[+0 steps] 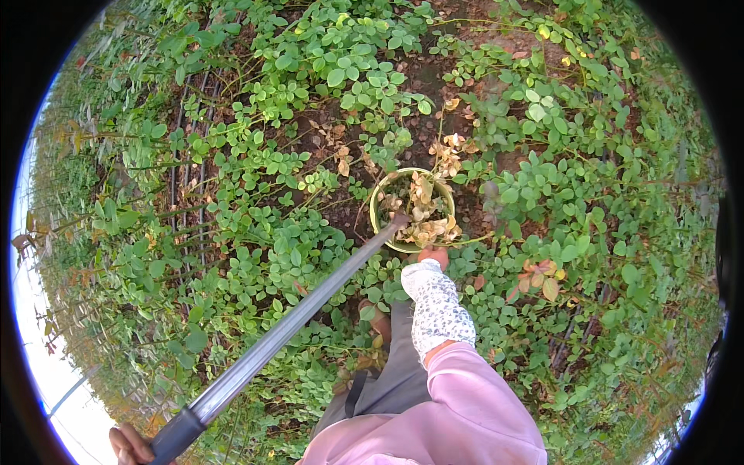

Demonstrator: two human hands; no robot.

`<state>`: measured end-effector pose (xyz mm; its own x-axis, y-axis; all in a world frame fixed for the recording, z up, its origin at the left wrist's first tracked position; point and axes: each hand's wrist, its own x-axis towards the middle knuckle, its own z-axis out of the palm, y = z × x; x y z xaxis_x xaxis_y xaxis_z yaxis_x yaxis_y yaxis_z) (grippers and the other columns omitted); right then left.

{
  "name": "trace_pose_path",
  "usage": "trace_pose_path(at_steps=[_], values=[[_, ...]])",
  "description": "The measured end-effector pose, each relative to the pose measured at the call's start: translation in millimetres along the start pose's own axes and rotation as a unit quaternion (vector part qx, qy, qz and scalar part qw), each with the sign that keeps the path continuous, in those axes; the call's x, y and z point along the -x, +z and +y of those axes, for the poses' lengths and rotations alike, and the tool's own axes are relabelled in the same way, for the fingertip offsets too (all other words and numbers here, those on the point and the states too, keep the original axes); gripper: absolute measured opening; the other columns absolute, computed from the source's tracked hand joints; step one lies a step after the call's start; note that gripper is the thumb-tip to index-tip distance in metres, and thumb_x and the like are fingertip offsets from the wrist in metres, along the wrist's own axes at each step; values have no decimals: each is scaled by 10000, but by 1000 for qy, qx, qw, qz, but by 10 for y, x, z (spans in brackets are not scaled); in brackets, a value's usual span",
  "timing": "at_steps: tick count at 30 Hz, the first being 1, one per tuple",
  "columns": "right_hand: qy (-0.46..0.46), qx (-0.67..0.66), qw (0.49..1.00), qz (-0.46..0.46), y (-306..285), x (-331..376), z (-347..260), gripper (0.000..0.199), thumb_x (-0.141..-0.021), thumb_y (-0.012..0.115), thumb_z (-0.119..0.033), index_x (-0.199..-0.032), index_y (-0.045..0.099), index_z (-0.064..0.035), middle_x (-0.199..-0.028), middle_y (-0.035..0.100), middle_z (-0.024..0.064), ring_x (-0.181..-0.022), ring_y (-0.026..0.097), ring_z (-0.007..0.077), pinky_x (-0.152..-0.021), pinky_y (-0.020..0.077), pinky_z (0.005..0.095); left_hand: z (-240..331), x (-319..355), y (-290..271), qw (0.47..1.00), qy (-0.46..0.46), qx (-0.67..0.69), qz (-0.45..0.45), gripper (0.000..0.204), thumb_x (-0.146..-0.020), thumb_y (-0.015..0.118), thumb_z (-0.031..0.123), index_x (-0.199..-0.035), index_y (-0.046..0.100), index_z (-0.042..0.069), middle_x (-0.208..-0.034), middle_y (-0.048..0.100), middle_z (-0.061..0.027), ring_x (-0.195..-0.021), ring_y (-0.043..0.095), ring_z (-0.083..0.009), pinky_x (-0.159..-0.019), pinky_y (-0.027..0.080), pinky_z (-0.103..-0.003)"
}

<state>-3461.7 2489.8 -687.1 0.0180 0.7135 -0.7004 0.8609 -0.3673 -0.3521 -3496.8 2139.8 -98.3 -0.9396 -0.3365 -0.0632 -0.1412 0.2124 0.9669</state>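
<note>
At the lower left edge my left hand (130,445) is closed around the black grip of a long grey metal pole (287,322). The pole slants up to the right, and its brownish far end lies over a yellow-green bucket (375,203). Dry tan leaves (428,230) on stems fill part of the bucket, and a withered stem sticks out past its far rim. My right hand (435,256) is closed at the bucket's near rim; its fingertips are partly hidden. A white patterned sleeve cover and a pink sleeve run back from it.
Leafy green bushes (294,225) crowd in on both sides. Thin dark hoses (180,139) run along the left. Brown soil with fallen dry leaves shows beyond the bucket. A brown shoe (375,319) stands among leaves below the bucket.
</note>
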Motion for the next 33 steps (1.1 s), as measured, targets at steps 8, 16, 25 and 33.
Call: trace_pose_path(at_steps=[8,16,25,33], values=[[-13,14,1000,0,-3,-33,10,265,-881,591,-156,-1055,602,42,-945,674,220,-875,653,349,-756,481,429,-293,-75,972,997,-29,52,-46,250,-934,489,237,-805,342,82,-672,400,-19,-298,315,-53,-241,317,-166],[-93,336,925,-152,389,-493,460,338,-870,558,-307,-1074,645,-52,-1027,677,115,-945,643,261,-781,495,385,-583,69,1375,960,45,-235,-146,188,-898,516,204,-798,415,80,-726,478,-37,-484,412,-88,-406,364,-224],[191,-343,902,-176,443,251,901,190,-939,510,-166,-1063,546,-27,-729,596,103,-454,530,198,-374,417,360,-1627,132,2215,962,-81,-189,-180,230,-937,460,121,-727,463,29,-741,611,-82,-645,478,-115,-630,395,-270],[-94,19,989,-111,1170,-1273,1465,339,-880,565,-269,-1095,596,-10,-945,671,165,-720,648,300,-595,508,430,-1816,135,2016,970,-57,-161,-171,237,-934,480,172,-727,434,65,-701,602,-123,-439,424,-83,-427,360,-241]])
